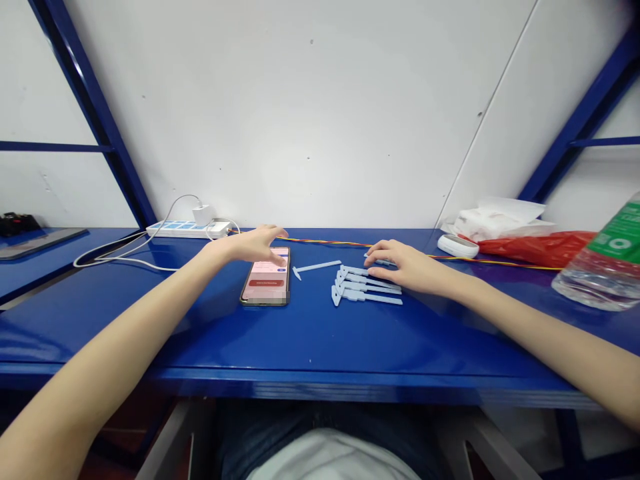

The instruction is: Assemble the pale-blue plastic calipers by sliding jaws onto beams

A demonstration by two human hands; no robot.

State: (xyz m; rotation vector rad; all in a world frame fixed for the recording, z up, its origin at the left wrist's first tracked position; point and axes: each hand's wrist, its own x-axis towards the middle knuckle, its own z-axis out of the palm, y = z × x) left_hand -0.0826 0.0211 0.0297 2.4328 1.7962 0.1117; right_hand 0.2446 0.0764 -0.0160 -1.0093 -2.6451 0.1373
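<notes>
My left hand (259,244) is over the top of a phone (266,283) with a lit pinkish screen, its fingers apart and nothing held. Right of the phone, a single pale blue plastic caliper (318,266) lies on the blue table. Farther right, several more pale calipers (370,297) lie fanned in an overlapping row. My right hand (395,265) rests at the far end of that row with its fingers spread; its fingertips are at the rear calipers, partly covering them. Whether they touch cannot be made out.
A power strip (185,230) with a white charger (203,214) and cables sits back left. Colored wires run along the wall. At the right are a white oval device (458,246), a red bag (540,250) and a large bottle (603,267).
</notes>
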